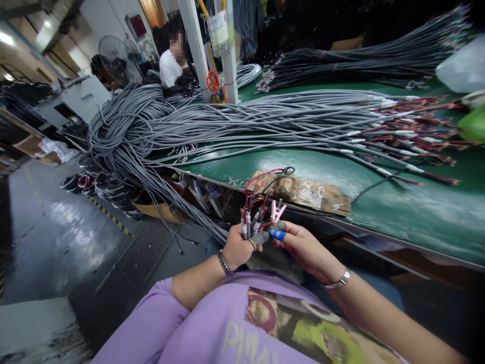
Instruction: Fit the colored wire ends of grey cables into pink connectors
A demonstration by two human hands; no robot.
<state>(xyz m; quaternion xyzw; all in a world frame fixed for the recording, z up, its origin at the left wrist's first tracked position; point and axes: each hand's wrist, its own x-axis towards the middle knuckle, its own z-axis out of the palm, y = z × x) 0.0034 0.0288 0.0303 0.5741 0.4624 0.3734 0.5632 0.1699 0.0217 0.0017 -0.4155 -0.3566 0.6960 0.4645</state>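
Note:
In front of my torso, my left hand (240, 247) is closed round several grey cables (248, 226), their white-wrapped ends upright and coloured wires (253, 201) fanning out on top. A dark finger cover sits on its thumb. My right hand (293, 237) is close beside it, blue tape round a digit, fingertips pinched together near the wires. What lies in that pinch is too small to make out. Just above those fingertips stands a pale pink clip (278, 210). A taped cardboard block (303, 194) with red and black leads lies at the bench edge behind my hands.
A long bundle of grey cables (242, 119) spans the green bench (235, 164) and hangs off its left end. Darker cables (341, 63) lie at the back. Posts (229, 76) rise from the bench. A person (170, 65) sits beyond, near a fan (117, 58).

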